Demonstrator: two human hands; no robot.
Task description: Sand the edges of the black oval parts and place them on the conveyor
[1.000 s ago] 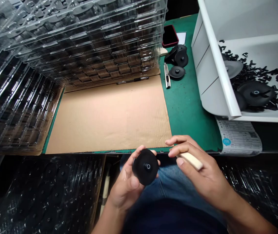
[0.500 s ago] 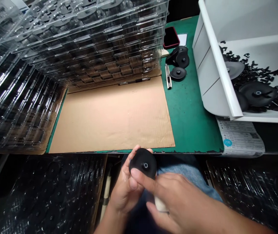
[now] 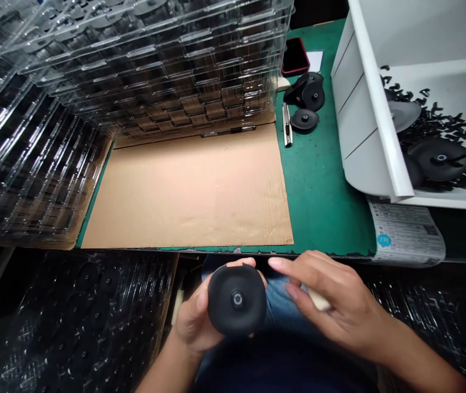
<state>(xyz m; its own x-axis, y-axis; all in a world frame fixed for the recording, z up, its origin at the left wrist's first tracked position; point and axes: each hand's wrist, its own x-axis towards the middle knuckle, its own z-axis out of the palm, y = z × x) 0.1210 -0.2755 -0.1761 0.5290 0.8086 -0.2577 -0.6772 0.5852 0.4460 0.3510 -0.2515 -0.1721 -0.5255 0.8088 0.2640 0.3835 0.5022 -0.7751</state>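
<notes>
A black round disc-shaped part (image 3: 228, 314) with a small raised hub and a pale ring at its centre is in my left hand (image 3: 195, 319). Its flat face is turned up towards me, with my thumb at the left rim and fingertips showing behind the top edge. To the right, apart from the disc, is my right hand (image 3: 335, 300). Its index finger and thumb point left with a gap between them, while the curled fingers hold a small off-white block (image 3: 318, 299), mostly hidden in the palm.
Stacked clear plastic trays (image 3: 167, 71) stand at the back and left. Cardboard (image 3: 187, 191) covers part of the green tabletop (image 3: 323, 202). Right of it lie a cutter knife (image 3: 287, 125) and black discs (image 3: 304, 120). A white bin (image 3: 374, 103) holds many small black pieces. A pen (image 3: 228, 131) lies behind.
My right hand has drawn away from the disc to the right, its index finger no longer on the face. My left hand has brought the disc closer to me.
</notes>
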